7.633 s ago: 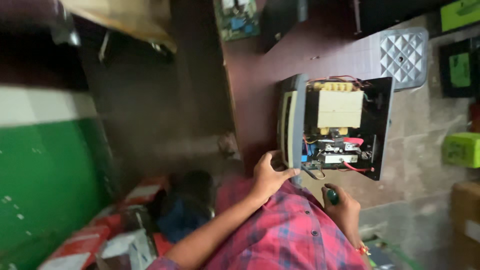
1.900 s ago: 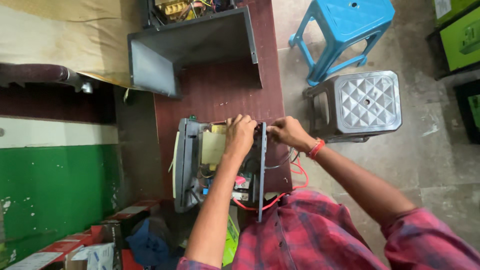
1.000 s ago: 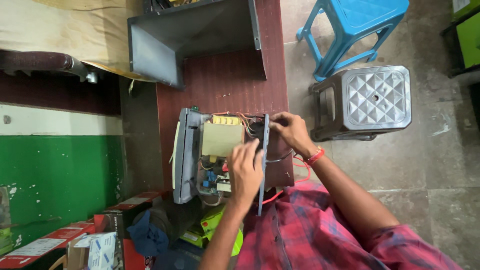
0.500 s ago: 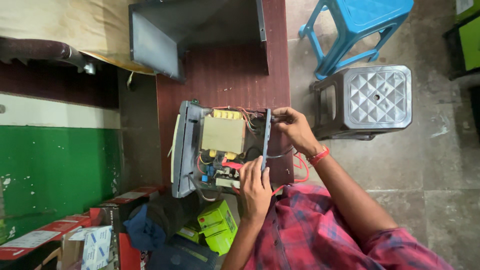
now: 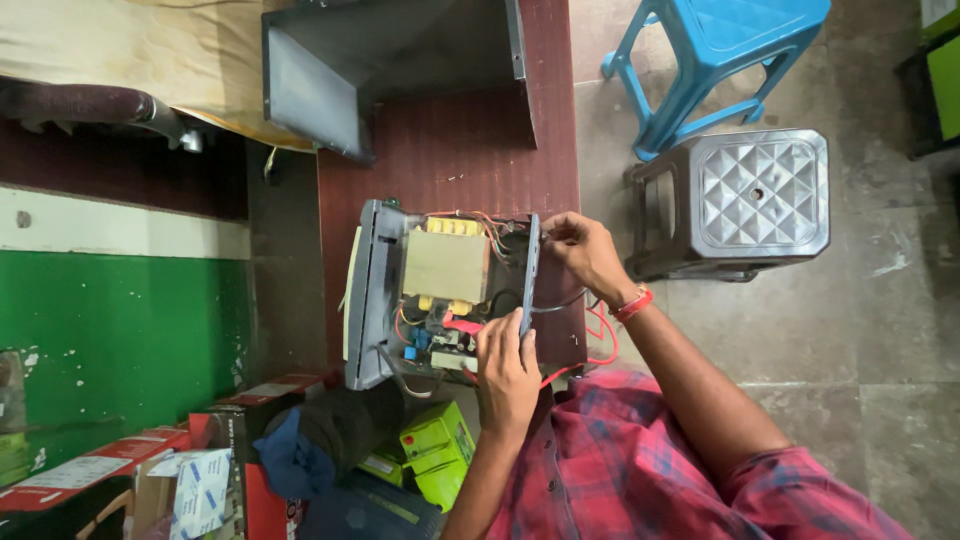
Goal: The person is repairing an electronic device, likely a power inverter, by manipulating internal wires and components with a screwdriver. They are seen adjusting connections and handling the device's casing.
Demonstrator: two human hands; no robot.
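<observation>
I have both hands on the opened power unit [image 5: 450, 290], which sits on the dark red table [image 5: 450, 150], and I place everything else from its big yellow-taped transformer [image 5: 446, 266]. My left hand [image 5: 507, 362] is just below the transformer on the side nearest my body, fingers curled shut around the near end of the upright grey side panel [image 5: 528, 272], with its thumb side over the small circuit board [image 5: 440, 350]. My right hand [image 5: 583, 252] is to the right of the transformer, fingertips pinched on the far end of that same panel. The risk I judge is in the wiring: red leads [image 5: 598, 335] loop out on the right of the transformer (one trails under my wrist), and a tug on the panel could strain or pull them from the board. The panel is held only by its edges, so a slip could drop it onto the board. The detached dark cover [image 5: 390, 70] lies well beyond the transformer, and the grey stool [image 5: 760, 195] stands off to its right.
</observation>
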